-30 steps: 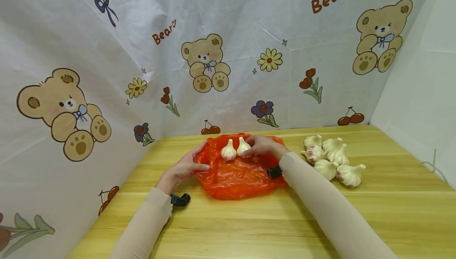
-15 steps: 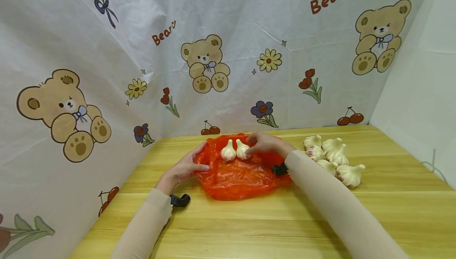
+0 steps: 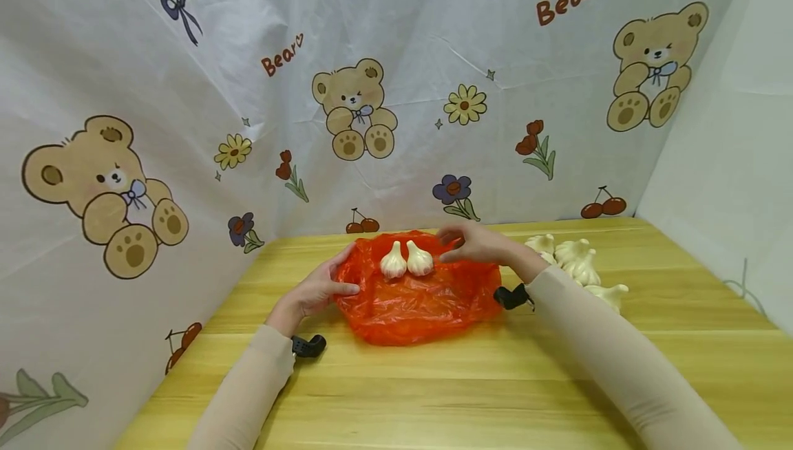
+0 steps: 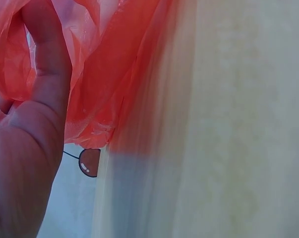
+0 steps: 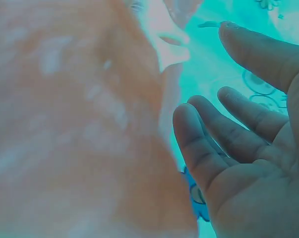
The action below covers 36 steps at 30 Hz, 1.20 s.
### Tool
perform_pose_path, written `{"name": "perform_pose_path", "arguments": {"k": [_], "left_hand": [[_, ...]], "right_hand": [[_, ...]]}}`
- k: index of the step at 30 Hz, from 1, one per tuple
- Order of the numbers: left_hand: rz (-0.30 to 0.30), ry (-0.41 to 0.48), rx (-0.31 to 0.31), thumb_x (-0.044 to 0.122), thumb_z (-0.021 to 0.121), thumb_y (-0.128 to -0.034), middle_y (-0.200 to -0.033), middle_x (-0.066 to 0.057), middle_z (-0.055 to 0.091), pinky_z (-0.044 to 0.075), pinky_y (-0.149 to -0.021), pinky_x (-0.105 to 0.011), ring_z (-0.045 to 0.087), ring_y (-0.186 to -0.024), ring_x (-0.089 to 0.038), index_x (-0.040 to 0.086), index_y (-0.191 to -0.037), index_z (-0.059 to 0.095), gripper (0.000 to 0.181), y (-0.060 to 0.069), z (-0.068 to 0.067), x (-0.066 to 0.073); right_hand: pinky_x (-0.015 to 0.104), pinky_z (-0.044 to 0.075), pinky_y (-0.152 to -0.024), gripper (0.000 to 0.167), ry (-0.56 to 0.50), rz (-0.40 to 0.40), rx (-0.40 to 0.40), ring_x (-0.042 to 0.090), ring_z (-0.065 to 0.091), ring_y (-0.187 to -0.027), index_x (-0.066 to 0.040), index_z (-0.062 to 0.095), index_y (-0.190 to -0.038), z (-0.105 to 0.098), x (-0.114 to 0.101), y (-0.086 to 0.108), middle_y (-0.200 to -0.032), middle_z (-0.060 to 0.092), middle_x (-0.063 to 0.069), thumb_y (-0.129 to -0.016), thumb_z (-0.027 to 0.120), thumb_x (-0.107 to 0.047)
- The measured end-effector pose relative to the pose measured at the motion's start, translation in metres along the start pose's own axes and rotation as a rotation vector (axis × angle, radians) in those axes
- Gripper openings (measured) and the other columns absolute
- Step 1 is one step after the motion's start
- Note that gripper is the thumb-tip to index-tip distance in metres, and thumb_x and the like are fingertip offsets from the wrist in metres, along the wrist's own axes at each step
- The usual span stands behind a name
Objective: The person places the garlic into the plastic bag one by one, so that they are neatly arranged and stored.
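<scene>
A red plastic bag (image 3: 415,305) lies open on the table, with two garlic bulbs (image 3: 393,262) (image 3: 420,261) side by side at its back. My left hand (image 3: 312,292) grips the bag's left edge; the left wrist view shows the thumb of that hand (image 4: 45,84) against the red film (image 4: 104,74). My right hand (image 3: 477,243) hovers over the bag's back right edge, fingers apart and loosely bent, holding nothing. In the right wrist view the right hand (image 5: 253,148) has a gap between thumb and fingers, beside the blurred bag (image 5: 80,124).
Several more garlic bulbs (image 3: 579,264) sit on the wooden table (image 3: 403,395) to the right, partly hidden by my right forearm. A printed bear cloth (image 3: 403,188) hangs behind the table, and a white wall (image 3: 706,181) stands at the right. A thin cable (image 3: 746,292) lies near the right edge.
My right hand has let go of the right bulb in the bag and moved away to the right. That bulb has shifted slightly left. My left hand has stayed on the bag's edge.
</scene>
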<state>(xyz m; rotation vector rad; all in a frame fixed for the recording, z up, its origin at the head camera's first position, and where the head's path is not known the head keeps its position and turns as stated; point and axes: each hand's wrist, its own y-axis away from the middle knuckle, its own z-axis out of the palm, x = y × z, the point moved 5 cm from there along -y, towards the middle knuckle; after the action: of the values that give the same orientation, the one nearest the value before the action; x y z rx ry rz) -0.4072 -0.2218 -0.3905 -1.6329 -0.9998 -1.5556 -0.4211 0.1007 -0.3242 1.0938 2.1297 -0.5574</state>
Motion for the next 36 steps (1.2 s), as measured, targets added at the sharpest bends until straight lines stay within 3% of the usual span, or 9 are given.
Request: {"name": "perform_pose_path", "arguments": {"k": [12, 26, 32, 36], "left_hand": [[0.000, 0.005, 0.009, 0.000, 0.077, -0.0883, -0.169, -0.002, 0.026, 0.057, -0.102, -0.043, 0.038, -0.149, -0.037, 0.039, -0.165, 0.019, 0.104, -0.001, -0.001, 0.004], [-0.012, 0.007, -0.020, 0.000, 0.077, -0.0885, -0.170, -0.002, 0.022, 0.056, -0.103, -0.045, 0.036, -0.149, -0.038, 0.039, -0.165, 0.017, 0.105, -0.002, -0.002, -0.002], [-0.021, 0.014, -0.031, 0.000, 0.077, -0.0889, -0.171, -0.004, 0.021, 0.057, -0.101, -0.046, 0.039, -0.148, -0.040, 0.040, -0.165, 0.016, 0.105, 0.000, 0.000, -0.002], [-0.011, 0.013, -0.035, 0.000, 0.076, -0.0892, -0.171, -0.005, 0.022, 0.057, -0.101, -0.046, 0.040, -0.147, -0.039, 0.039, -0.165, 0.015, 0.105, 0.000, 0.001, 0.000]], "right_hand": [[0.047, 0.059, -0.100, 0.052, 0.030, -0.061, 0.047, 0.035, 0.066, -0.119, -0.006, 0.059, -0.140, -0.026, -0.003, 0.048, -0.135, 0.065, 0.018, -0.094, 0.077, -0.022], [0.043, 0.061, -0.095, 0.054, 0.115, -0.016, 0.076, 0.029, 0.065, -0.116, -0.008, 0.060, -0.140, -0.039, 0.014, 0.090, -0.134, 0.066, 0.013, -0.093, 0.078, -0.027], [0.046, 0.059, -0.097, 0.051, 0.162, -0.026, 0.092, 0.034, 0.065, -0.118, -0.009, 0.062, -0.137, -0.046, 0.013, 0.109, -0.132, 0.067, 0.012, -0.093, 0.077, -0.031], [0.037, 0.060, -0.091, 0.051, 0.205, -0.037, 0.112, 0.027, 0.066, -0.114, -0.012, 0.063, -0.137, -0.052, 0.010, 0.124, -0.131, 0.068, 0.008, -0.093, 0.077, -0.034]]}}
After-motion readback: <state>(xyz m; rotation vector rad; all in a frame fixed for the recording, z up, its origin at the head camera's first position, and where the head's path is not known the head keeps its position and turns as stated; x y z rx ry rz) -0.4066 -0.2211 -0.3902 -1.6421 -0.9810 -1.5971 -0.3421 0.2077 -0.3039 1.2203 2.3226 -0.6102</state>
